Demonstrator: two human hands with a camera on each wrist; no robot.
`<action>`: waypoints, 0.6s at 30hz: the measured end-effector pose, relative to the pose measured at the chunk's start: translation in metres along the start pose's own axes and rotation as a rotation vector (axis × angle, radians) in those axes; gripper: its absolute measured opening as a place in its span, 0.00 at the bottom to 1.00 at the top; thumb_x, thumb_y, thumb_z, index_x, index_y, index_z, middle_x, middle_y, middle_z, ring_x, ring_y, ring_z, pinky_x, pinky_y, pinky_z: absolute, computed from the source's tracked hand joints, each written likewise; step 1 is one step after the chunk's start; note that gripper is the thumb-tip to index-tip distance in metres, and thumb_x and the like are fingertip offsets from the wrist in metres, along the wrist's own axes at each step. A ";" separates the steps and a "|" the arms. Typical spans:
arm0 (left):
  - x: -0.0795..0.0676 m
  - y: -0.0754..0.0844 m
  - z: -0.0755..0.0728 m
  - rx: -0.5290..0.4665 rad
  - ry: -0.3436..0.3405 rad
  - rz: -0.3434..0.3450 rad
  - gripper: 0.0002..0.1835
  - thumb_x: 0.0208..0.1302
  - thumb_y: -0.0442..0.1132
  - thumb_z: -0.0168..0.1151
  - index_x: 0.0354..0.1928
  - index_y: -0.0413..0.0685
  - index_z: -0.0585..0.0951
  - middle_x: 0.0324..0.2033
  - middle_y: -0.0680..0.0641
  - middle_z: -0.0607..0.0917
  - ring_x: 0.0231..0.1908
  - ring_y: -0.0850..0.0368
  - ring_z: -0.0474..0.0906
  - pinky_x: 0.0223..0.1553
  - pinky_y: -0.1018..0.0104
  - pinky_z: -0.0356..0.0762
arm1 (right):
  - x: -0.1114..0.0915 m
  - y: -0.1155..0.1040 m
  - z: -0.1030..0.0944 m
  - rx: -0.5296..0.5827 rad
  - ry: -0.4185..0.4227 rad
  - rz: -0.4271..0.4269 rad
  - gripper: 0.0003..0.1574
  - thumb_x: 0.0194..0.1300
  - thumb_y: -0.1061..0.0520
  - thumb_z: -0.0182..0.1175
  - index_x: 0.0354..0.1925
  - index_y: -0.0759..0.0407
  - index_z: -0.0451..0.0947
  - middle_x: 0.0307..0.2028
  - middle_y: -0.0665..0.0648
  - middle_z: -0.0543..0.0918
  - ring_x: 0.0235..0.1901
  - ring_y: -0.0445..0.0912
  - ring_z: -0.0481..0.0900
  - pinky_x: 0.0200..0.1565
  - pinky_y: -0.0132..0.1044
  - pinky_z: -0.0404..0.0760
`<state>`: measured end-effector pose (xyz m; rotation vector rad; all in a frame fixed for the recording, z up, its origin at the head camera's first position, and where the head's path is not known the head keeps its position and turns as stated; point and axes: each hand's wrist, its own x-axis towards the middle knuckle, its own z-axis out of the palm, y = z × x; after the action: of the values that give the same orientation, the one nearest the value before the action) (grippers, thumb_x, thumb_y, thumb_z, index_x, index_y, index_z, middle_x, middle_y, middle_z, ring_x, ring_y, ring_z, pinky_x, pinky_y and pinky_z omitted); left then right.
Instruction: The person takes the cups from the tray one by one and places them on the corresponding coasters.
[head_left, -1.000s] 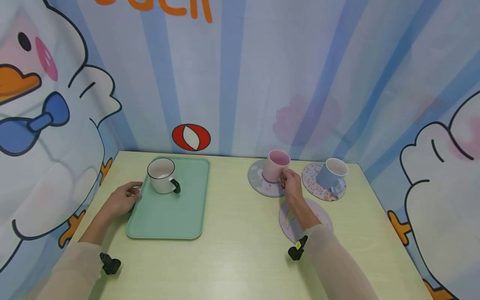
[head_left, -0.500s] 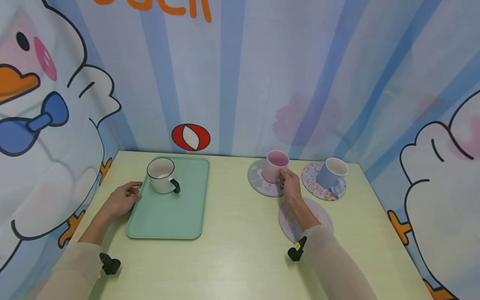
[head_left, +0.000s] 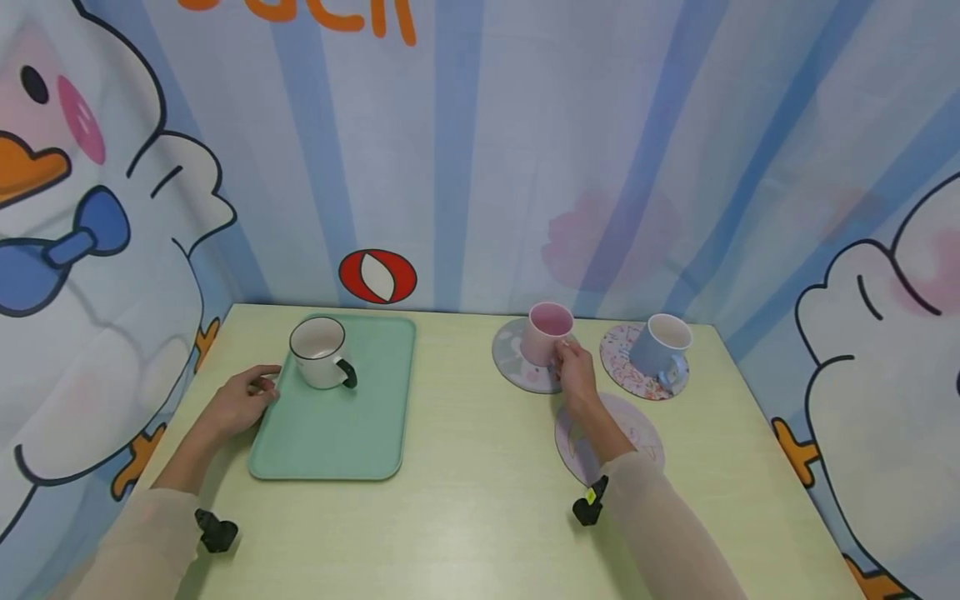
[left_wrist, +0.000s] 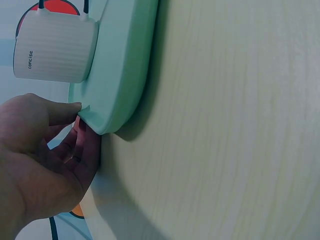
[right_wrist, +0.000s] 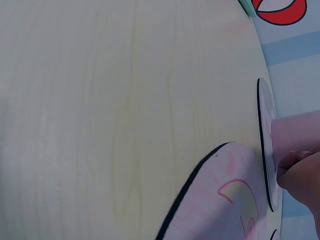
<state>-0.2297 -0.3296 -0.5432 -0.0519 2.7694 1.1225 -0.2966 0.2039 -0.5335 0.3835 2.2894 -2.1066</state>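
The pink mug [head_left: 540, 342] stands on the gray coaster [head_left: 509, 360] at the far right. The right hand [head_left: 577, 376], the nearer one, pinches its right side; the left hand [head_left: 238, 402] pinches the green tray [head_left: 337, 433] by its left edge.

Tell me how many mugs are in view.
3: the white mug on the green tray, the pink mug on the grey coaster, gripped by the right hand, and the blue mug on the floral coaster. None appears hidden.
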 end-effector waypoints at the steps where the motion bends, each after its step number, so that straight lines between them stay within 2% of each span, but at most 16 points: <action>1: 0.000 0.000 0.000 0.002 0.000 0.001 0.28 0.82 0.37 0.53 0.76 0.31 0.65 0.55 0.30 0.77 0.52 0.35 0.76 0.45 0.50 0.75 | 0.000 0.000 0.000 0.001 0.000 -0.001 0.20 0.87 0.48 0.42 0.38 0.59 0.67 0.37 0.54 0.66 0.43 0.51 0.66 0.51 0.43 0.65; 8: 0.001 -0.001 0.000 0.009 -0.001 0.001 0.28 0.81 0.37 0.53 0.75 0.30 0.66 0.54 0.31 0.77 0.51 0.36 0.76 0.45 0.51 0.75 | -0.001 0.002 0.000 -0.010 0.003 -0.020 0.22 0.87 0.49 0.42 0.37 0.61 0.67 0.33 0.54 0.66 0.42 0.53 0.67 0.49 0.43 0.66; 18: 0.001 -0.001 0.000 0.002 -0.002 0.011 0.27 0.81 0.37 0.53 0.75 0.30 0.66 0.54 0.30 0.77 0.51 0.36 0.77 0.45 0.51 0.75 | 0.000 0.004 -0.004 -0.056 -0.019 -0.043 0.22 0.87 0.46 0.42 0.39 0.61 0.68 0.36 0.54 0.68 0.41 0.49 0.67 0.49 0.42 0.66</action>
<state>-0.2310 -0.3306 -0.5443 -0.0357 2.7724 1.1211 -0.2954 0.2078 -0.5369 0.3141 2.3606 -2.0506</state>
